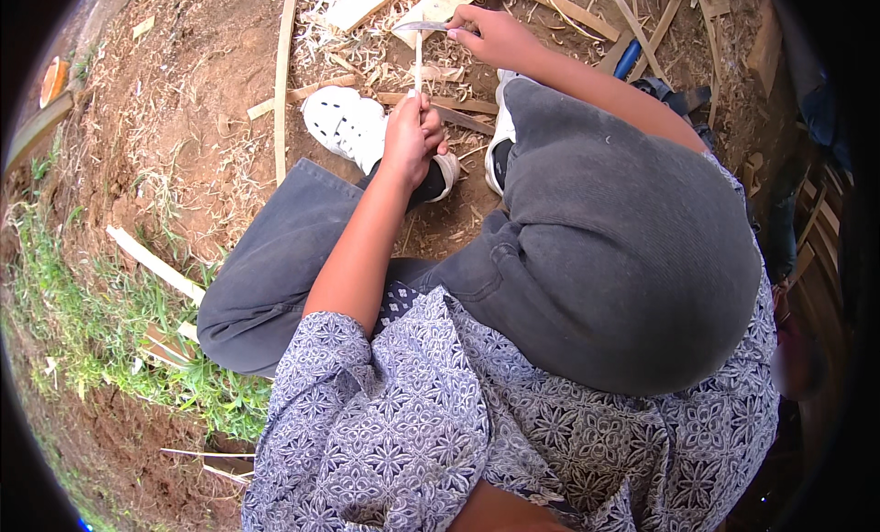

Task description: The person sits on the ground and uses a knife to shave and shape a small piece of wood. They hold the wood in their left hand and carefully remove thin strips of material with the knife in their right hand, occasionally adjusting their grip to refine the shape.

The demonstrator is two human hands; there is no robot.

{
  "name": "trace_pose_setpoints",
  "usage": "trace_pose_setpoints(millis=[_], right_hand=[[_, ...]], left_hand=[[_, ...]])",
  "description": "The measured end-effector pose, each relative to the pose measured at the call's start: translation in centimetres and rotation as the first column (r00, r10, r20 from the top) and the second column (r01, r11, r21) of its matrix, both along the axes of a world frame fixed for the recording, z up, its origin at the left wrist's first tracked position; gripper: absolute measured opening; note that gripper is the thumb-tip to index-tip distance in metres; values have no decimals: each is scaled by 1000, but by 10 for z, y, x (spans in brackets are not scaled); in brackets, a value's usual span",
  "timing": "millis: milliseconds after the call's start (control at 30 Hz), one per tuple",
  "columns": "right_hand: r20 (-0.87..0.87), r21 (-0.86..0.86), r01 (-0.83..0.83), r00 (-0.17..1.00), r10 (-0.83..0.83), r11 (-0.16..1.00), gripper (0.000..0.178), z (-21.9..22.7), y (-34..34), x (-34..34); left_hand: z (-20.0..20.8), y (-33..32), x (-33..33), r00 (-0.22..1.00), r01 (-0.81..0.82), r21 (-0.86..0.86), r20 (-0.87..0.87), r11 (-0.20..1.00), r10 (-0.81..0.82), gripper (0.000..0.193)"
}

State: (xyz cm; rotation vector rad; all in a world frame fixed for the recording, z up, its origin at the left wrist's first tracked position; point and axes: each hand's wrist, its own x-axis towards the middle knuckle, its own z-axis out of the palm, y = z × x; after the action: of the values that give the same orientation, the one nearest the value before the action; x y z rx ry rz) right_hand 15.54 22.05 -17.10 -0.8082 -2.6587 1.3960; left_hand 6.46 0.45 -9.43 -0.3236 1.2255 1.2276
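My left hand (411, 140) is closed around the lower end of a thin pale wooden strip (419, 63), which points away from me. In my right hand (490, 39) is a knife, its curved blade (422, 25) lying crosswise at the strip's far end. My fingers wrap the knife's handle and mostly hide it. Beneath the blade a flat pale board (445, 8) lies on the ground, and the strip's tip is over it. Whether the blade is cutting in or only resting there, I cannot tell.
Curled shavings (316, 32) litter the brown soil around the board. A long slat (284, 92) lies to the left, and several loose slats (642, 28) are at the far right beside a blue object (627, 60). White clogs (344, 124) are on my feet. Grass (110, 303) grows at left.
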Motion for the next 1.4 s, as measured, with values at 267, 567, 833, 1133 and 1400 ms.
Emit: trace_pose_setpoints(millis=[267, 567, 833, 1133, 1400], right_hand=[[182, 111, -4, 983, -17, 994, 21, 25, -9, -15], [262, 192, -60, 965, 8, 980, 17, 32, -4, -29], [300, 108, -22, 954, -12, 994, 17, 35, -3, -26], [305, 78, 55, 949, -76, 995, 33, 31, 27, -34], [117, -383, 282, 959, -257, 880, 20, -16, 30, -15]], left_hand=[[-2, 1, 3, 998, 23, -28, -64, 999, -24, 27], [-12, 5, 10, 993, -33, -26, -118, 999, 30, 22], [-1, 10, 20, 960, 25, -119, -274, 993, -57, 25], [22, -12, 54, 934, 88, -175, -329, 981, -142, 34], [7, 10, 34, 966, 6, -101, -258, 995, -32, 30]])
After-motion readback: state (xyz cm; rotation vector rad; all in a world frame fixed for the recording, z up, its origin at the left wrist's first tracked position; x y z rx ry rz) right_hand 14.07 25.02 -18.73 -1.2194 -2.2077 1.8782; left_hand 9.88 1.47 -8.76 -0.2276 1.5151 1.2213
